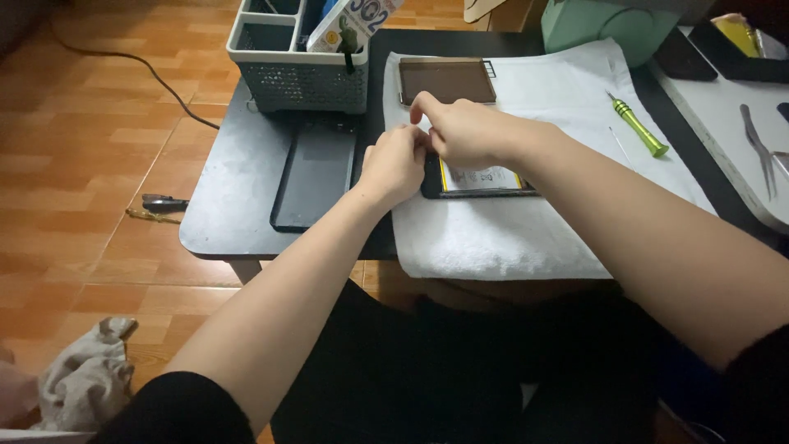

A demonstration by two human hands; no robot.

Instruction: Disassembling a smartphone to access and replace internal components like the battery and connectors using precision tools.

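hands: left hand (pixel 396 164) and right hand (pixel 460 131) both pinch opened phone's (pixel 481 182) left edge, frame centre
phone: black frame, yellow-edged battery exposed, on white towel (pixel 509 238)

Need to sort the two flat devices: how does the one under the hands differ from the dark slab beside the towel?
The opened device lies on the white towel, showing a yellow-edged inside, with both hands on it. The dark slab lies on the bare black table, plain-faced and untouched. Both are flat and dark-framed.
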